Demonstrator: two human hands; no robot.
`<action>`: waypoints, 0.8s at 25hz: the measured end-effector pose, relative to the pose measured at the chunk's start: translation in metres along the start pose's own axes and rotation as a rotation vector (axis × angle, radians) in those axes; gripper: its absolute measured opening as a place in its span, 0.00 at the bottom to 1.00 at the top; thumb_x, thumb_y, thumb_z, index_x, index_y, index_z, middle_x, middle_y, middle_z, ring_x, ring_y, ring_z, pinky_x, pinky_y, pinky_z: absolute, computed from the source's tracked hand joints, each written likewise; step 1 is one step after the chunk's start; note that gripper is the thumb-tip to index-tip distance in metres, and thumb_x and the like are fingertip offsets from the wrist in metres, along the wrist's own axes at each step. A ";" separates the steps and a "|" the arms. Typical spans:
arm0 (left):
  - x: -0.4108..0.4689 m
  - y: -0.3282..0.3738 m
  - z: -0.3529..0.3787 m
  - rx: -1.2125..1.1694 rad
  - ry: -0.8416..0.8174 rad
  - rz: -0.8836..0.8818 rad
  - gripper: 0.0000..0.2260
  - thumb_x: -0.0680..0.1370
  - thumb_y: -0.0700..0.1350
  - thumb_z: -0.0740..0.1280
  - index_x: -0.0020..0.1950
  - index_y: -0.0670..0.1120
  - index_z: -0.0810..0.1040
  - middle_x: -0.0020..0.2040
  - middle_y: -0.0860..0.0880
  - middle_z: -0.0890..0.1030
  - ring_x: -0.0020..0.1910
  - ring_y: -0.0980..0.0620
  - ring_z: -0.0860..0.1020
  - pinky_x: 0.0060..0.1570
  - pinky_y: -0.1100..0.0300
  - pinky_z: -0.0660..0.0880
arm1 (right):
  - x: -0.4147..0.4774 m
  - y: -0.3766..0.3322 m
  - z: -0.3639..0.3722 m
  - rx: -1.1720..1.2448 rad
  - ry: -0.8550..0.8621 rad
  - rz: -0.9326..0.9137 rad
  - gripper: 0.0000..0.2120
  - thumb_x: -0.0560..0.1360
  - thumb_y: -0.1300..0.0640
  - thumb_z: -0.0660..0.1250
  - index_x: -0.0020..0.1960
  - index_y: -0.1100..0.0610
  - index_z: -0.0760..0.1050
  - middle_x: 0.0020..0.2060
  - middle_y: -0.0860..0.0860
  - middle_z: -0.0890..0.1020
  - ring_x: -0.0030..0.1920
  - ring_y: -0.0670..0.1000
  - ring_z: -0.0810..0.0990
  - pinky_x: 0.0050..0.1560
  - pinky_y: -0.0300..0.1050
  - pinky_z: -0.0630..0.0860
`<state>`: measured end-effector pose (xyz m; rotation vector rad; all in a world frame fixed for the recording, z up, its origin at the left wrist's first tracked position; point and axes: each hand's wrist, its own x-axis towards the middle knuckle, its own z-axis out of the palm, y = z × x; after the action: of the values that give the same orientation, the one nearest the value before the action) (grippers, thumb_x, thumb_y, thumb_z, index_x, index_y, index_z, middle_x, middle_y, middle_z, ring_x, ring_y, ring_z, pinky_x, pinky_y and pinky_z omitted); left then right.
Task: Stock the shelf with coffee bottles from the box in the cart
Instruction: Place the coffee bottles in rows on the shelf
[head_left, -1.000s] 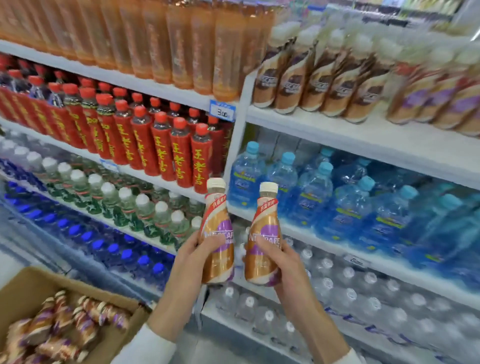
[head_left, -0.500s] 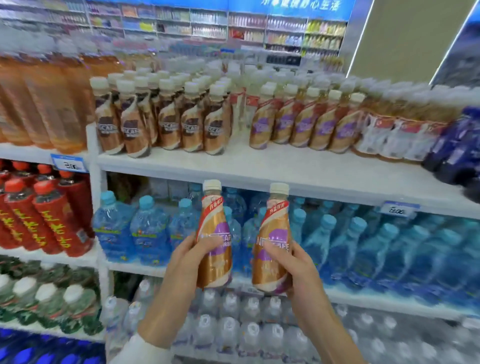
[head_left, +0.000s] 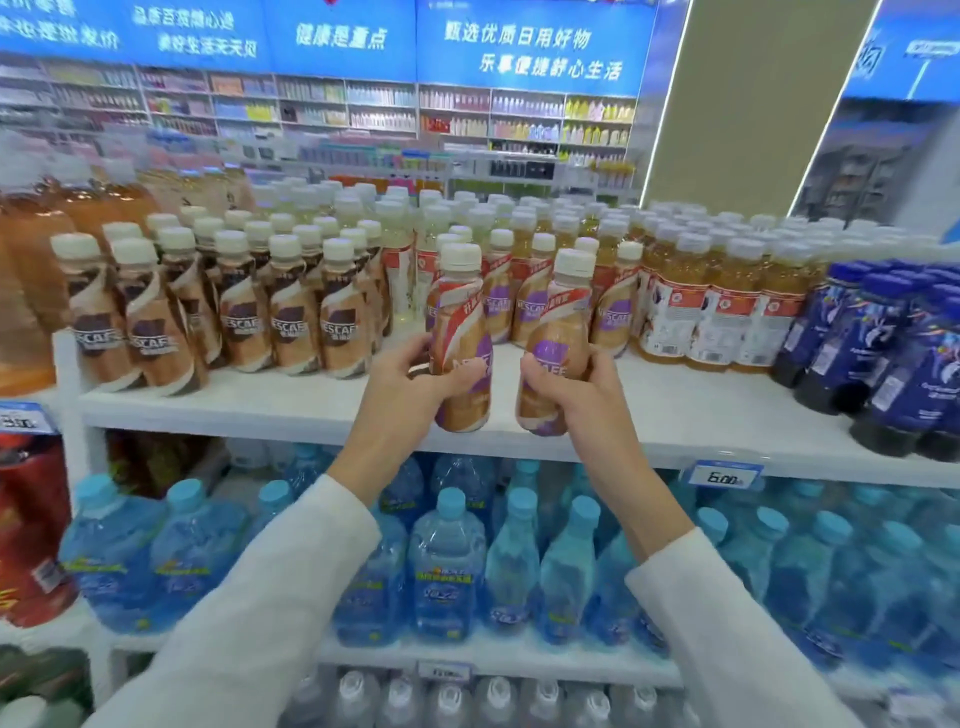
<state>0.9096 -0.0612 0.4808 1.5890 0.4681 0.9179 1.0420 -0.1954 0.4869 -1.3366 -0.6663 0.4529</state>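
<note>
While both arms reach up to the white shelf (head_left: 260, 402), the left hand (head_left: 410, 374) is wrapped tight round the low part of the left bottle (head_left: 460, 322). This coffee bottle stands nearly straight. The right hand (head_left: 569, 392) is wrapped tight round the low part of the right bottle (head_left: 561, 332), which leans a little to the right. The two bottles are side by side over the front of the shelf, close but not touching. I cannot tell if their bottoms rest on it. Just behind them stands a row of purple bottles (head_left: 615, 317). To the left stand brown bottles (head_left: 296, 327). To the right stand juice bottles (head_left: 727, 317) and dark blue bottles (head_left: 909, 358). Water bottles (head_left: 447, 561) fill the level below.
</note>
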 end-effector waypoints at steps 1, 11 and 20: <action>0.010 -0.003 0.003 0.031 -0.002 0.005 0.15 0.70 0.50 0.79 0.55 0.54 0.83 0.48 0.58 0.87 0.45 0.63 0.84 0.39 0.71 0.77 | 0.010 0.002 0.000 -0.019 -0.002 -0.009 0.23 0.70 0.48 0.78 0.60 0.49 0.72 0.54 0.45 0.83 0.51 0.46 0.84 0.35 0.40 0.81; 0.033 -0.041 0.012 0.143 -0.034 -0.014 0.25 0.74 0.50 0.77 0.69 0.50 0.76 0.61 0.52 0.83 0.58 0.53 0.81 0.62 0.49 0.79 | 0.038 0.040 -0.006 -0.162 -0.007 -0.029 0.27 0.70 0.44 0.79 0.58 0.38 0.64 0.59 0.45 0.78 0.52 0.38 0.81 0.45 0.39 0.83; 0.028 -0.045 0.014 0.325 0.083 -0.005 0.32 0.61 0.55 0.85 0.58 0.57 0.71 0.54 0.60 0.79 0.49 0.61 0.81 0.43 0.70 0.75 | 0.027 0.045 -0.007 -0.517 0.235 -0.160 0.31 0.64 0.43 0.81 0.60 0.45 0.69 0.52 0.40 0.78 0.51 0.38 0.78 0.49 0.36 0.75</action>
<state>0.9456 -0.0387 0.4459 1.8448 0.7076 0.9410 1.0693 -0.1742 0.4472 -1.7727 -0.7126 -0.0161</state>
